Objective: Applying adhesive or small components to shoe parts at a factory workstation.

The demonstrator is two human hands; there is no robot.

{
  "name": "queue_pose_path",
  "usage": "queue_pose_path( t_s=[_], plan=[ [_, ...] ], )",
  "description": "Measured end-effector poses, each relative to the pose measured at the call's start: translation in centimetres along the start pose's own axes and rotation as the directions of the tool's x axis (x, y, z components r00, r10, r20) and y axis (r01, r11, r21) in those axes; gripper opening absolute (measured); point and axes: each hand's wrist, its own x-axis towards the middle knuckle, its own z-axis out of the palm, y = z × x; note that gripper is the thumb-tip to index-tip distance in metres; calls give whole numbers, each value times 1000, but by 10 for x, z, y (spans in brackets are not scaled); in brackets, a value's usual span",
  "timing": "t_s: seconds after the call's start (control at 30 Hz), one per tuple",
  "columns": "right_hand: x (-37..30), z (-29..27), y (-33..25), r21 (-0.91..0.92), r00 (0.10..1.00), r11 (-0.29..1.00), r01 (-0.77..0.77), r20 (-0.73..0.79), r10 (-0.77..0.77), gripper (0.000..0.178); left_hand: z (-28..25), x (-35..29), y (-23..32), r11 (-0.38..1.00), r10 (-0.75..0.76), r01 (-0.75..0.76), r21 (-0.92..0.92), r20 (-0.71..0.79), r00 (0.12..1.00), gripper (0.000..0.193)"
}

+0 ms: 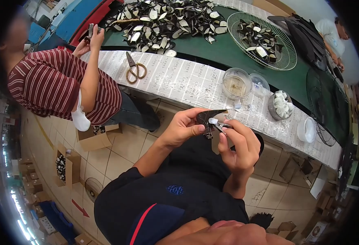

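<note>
In front of my chest, my left hand (181, 130) is closed on a black shoe upper (204, 119), thumb on the near side and fingers behind. A slim tweezers-like tool (219, 128) is pinched in my right hand (243, 148); a small white wad (213, 121) at its tip meets the upper's surface. Fingers partly hide the tool. Beyond my hands stand a clear bowl (236, 83) of cloudy liquid and a round metal tin (276, 111) of white cotton-like wads (283, 107).
Black-and-white shoe uppers (163, 24) heap on the green conveyor belt (212, 53); more lie in a wire basket (288, 61). Scissors (135, 70) and a white tub (306, 130) rest on the paper-covered ledge (179, 79). A striped-shirt co-worker (65, 81) stands left, near an open carton (95, 143).
</note>
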Motion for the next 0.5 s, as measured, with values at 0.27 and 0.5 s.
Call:
queue_pose_path(
  t_s=[0.27, 0.5],
  plan=[
    [1, 0, 0, 139, 993, 983, -121, 20, 120, 18, 1, 1, 2, 1000, 8, -8, -21, -6, 1000, 54],
    [0, -4, -1, 208, 978, 956, -207, 33, 204, 16, -1, 5, 0, 1000, -19, 19, 0, -2, 1000, 54]
  ],
)
